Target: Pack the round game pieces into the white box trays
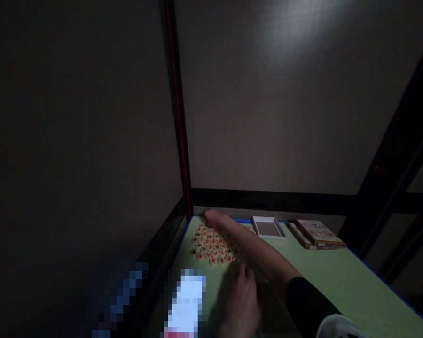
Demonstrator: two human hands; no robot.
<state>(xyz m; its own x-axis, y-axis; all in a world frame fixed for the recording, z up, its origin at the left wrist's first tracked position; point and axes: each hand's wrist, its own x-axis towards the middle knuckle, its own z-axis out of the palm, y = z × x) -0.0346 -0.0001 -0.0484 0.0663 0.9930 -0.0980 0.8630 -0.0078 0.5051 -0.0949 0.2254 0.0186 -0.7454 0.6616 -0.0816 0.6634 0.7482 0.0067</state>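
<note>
Several round wooden game pieces (213,246) with red and black marks lie packed together at the far left of a green table (338,281). My right arm, in a black sleeve, reaches across them. My right hand (211,217) rests at the far corner, just beyond the pieces, and the dim light hides its fingers. My left hand (240,293) lies on the table at the near edge of the pieces. Its fingers are stretched toward them and it holds nothing.
A shallow white box tray (269,227) and a flat printed game box (319,233) lie at the back of the table. Dark frame posts (178,117) rise at the corners in front of a plain wall. A bright blurred-out patch (186,300) sits left of my left hand.
</note>
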